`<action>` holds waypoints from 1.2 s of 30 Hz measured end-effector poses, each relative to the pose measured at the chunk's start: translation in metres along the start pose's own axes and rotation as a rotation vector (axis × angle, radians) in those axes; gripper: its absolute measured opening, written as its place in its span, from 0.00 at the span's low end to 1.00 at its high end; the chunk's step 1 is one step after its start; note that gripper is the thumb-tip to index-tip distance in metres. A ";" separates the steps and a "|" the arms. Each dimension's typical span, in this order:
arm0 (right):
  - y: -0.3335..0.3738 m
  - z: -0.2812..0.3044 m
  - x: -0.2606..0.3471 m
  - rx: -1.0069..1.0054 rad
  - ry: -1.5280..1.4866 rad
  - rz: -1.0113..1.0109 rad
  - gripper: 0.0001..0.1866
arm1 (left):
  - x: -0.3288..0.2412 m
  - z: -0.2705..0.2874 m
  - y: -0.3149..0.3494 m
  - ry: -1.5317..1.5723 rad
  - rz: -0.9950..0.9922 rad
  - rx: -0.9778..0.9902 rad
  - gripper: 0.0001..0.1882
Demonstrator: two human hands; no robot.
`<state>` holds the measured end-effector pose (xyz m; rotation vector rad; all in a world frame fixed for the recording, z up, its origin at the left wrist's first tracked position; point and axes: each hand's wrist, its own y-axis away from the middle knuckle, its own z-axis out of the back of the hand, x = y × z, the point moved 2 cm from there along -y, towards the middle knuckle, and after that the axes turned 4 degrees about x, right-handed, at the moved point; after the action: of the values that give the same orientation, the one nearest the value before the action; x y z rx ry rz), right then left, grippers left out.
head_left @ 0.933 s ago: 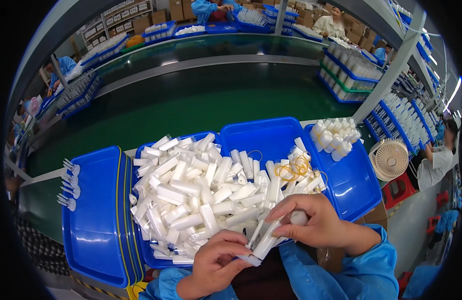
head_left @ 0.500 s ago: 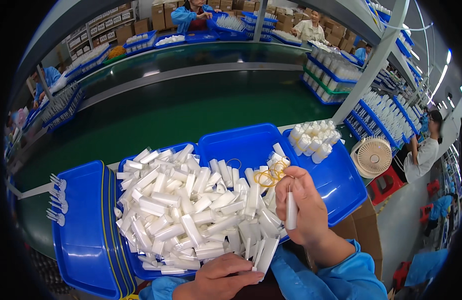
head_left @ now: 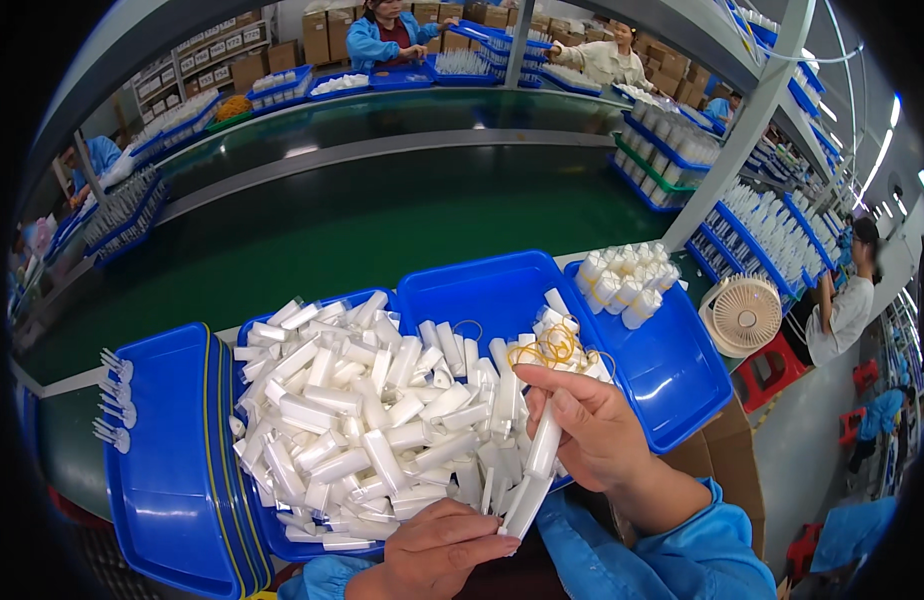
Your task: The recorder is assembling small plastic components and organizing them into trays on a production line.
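At the front edge of a heaped blue tray, my left hand (head_left: 444, 552) is closed on a few white sleeved tubes (head_left: 525, 507) standing upright. Pinched between thumb and fingers of my right hand (head_left: 594, 428) is another white tube (head_left: 545, 442) in a clear sleeve. Its lower end meets the tubes in my left hand; whether it touches them I cannot tell. Yellow rubber bands (head_left: 554, 346) lie just beyond my right fingers, over some white tubes. The heap of similar white tubes (head_left: 352, 410) fills the tray left of my hands.
Stacked blue trays (head_left: 167, 460) stand at the left, with white pronged pieces (head_left: 114, 400) beside them. Banded tube bundles (head_left: 627, 280) sit in the right tray (head_left: 672, 370). A beige fan (head_left: 742, 315), a metal post (head_left: 737, 150) and a green conveyor (head_left: 312, 225) lie beyond. Other people work around.
My right hand has moved left and down, bringing its tube against or close to those in my left hand. Across the conveyor, two people now hold a blue tray between them.
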<state>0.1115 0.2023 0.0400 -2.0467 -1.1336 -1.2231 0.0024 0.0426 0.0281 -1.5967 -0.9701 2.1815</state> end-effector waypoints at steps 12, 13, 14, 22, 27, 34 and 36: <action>0.009 0.003 0.042 0.220 0.579 -0.184 0.18 | 0.002 0.005 0.000 0.047 -0.145 0.098 0.10; 0.009 -0.001 0.041 0.223 0.735 -0.113 0.17 | 0.002 0.006 -0.001 0.040 -0.146 0.109 0.09; 0.009 -0.002 0.041 0.243 0.754 -0.078 0.16 | 0.002 0.007 -0.001 0.032 -0.147 0.119 0.09; 0.000 -0.033 0.015 0.532 0.743 0.057 0.14 | 0.006 0.015 0.034 0.081 0.212 -0.021 0.05; -0.034 -0.040 0.008 0.671 0.766 0.247 0.18 | -0.004 0.036 0.033 0.000 0.225 -0.073 0.07; -0.117 -0.042 -0.009 0.738 1.743 0.497 0.12 | -0.022 0.050 0.014 -0.419 0.102 -0.181 0.11; -0.125 -0.043 -0.020 0.826 1.930 0.477 0.11 | -0.024 0.052 0.016 -0.434 0.092 -0.189 0.11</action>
<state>-0.0198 0.2284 0.0427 0.0005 -0.0146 -1.3295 -0.0342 -0.0010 0.0442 -1.2817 -1.2761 2.6349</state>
